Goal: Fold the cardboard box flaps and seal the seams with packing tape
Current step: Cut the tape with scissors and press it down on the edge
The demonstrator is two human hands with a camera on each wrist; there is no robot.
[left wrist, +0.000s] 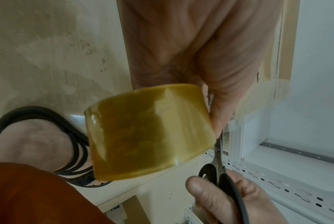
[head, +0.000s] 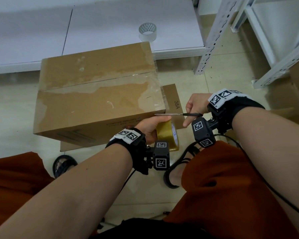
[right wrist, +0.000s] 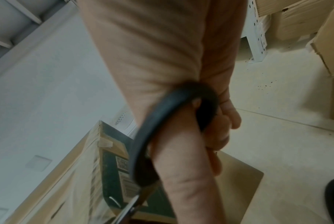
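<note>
At the near right corner of the cardboard box (head: 97, 94), the left hand (head: 149, 125) grips a roll of amber packing tape (head: 167, 136), fingers curled over the top of the roll and the thumb side toward the box. In the left wrist view the roll (left wrist: 149, 131) fills the middle of the frame, with the fingers (left wrist: 218, 106) wrapped round its right edge. The right hand (head: 195, 107) holds a pair of black-handled scissors (head: 179, 114), fingers through the handle loops, with one finger pointing down; the thin blades run leftward and level, just above the roll and close to the box's corner. The right wrist view shows the black loop (right wrist: 162, 128) round the fingers and the blades (right wrist: 128, 209) reaching toward the box's printed side; I cannot tell whether the blades are parted or closed.

The box stands on the tiled floor (head: 12, 109) atop a flat sheet of cardboard (head: 174, 102) marked 38A. Its top flaps are folded down, and clear tape (head: 100, 83) lies along the centre seam and hangs over the right edge.

Beyond the box, a clear tape roll (head: 147, 32) stands on a low white shelf board (head: 110, 23). A white perforated metal rack (head: 214, 31) rises to the right. The person's sandalled feet (head: 64, 165) and rust-coloured trousers (head: 223, 187) show below.
</note>
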